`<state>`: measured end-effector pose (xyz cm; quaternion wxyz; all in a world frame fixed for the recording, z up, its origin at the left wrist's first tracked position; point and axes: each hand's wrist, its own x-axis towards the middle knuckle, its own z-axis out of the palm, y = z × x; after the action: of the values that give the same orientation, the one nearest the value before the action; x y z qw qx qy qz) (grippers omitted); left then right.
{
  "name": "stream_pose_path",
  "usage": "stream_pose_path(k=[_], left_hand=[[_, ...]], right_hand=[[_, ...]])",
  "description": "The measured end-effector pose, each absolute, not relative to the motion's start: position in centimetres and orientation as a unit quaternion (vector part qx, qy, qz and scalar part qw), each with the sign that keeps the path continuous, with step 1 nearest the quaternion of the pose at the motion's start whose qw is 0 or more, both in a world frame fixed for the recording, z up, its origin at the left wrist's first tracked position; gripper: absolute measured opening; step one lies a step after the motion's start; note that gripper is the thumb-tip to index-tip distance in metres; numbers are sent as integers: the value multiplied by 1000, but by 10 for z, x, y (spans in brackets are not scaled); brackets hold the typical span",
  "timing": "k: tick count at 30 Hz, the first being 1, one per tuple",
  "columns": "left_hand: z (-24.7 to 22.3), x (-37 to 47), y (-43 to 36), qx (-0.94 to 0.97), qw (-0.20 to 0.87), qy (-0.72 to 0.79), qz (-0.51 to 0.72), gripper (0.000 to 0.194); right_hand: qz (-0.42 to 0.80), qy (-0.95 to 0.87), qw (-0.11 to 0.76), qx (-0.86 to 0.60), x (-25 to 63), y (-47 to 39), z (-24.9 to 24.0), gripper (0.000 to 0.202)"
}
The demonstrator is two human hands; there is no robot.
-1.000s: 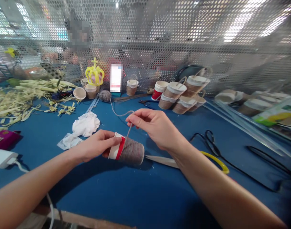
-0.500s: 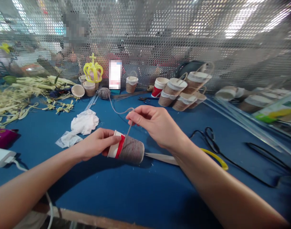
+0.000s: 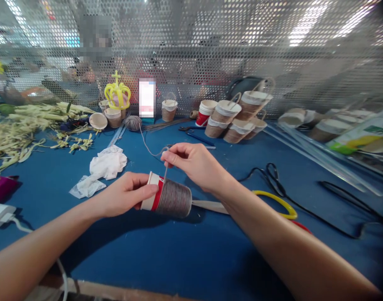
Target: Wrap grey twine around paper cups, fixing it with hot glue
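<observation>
A paper cup (image 3: 154, 190) lies tilted on its side above the blue table, its base end to the right. Grey yarn (image 3: 175, 198) is wound round most of it, leaving a red band and the white rim end bare. My left hand (image 3: 128, 192) is closed round the rim end. Just above the cup, my right hand (image 3: 191, 161) pinches the strand of yarn, which runs down to the edge of the winding. From the pinch the strand trails back to a grey yarn ball (image 3: 133, 123). Scissors (image 3: 212, 205) lie partly hidden under my right forearm.
Fabric-wrapped cups (image 3: 227, 109) with handles are stacked at the back right, beside a red paper cup (image 3: 205, 113). Crumpled white material (image 3: 108, 162) lies left of centre. A yellow crown (image 3: 117, 94), dried stalks (image 3: 50, 110) and a black cord (image 3: 307, 213) surround the work area.
My right hand has shifted slightly left and down with the yarn. The winding edge lies a little closer to the red band. The whole view has shifted slightly.
</observation>
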<state>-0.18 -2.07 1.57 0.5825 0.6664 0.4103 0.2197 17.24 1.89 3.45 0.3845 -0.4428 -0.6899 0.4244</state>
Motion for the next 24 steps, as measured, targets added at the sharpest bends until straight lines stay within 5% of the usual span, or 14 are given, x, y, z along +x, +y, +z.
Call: stream_pose_path(k=[24], left_hand=[[17,-6,-22,707,563,356,237,24]], right_hand=[[396,-744,282,-458,173,21,29,21]])
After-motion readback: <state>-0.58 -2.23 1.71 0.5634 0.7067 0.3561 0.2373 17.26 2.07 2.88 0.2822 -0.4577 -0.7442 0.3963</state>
